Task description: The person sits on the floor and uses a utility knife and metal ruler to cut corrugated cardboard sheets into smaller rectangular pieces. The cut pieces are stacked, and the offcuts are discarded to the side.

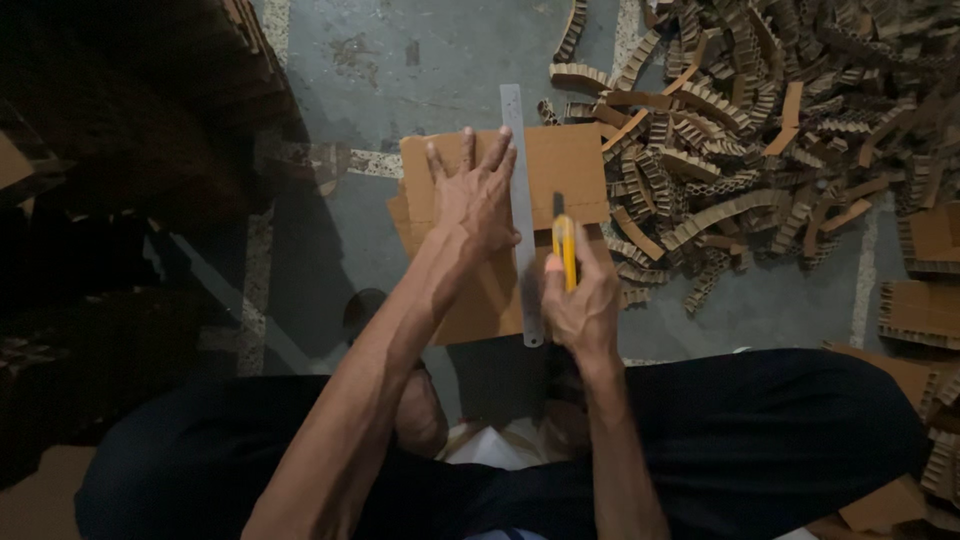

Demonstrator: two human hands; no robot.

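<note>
The ruler is partly hidden by fingers; the knife blade is too dark to tell.

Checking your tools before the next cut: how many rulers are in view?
1. The metal ruler lies on the cardboard sheet, held by the left hand, beside the right hand's yellow knife. The strip pile may hide others.

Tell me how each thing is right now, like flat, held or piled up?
Left hand: fingers spread, pressing flat on the cardboard sheet.
Right hand: closed around the yellow cutter.
Yellow cutter: held beside the ruler.
Metal ruler: lying flat on the cardboard.
Cardboard sheet: flat on the floor.
Cardboard strips: loosely piled.
</note>
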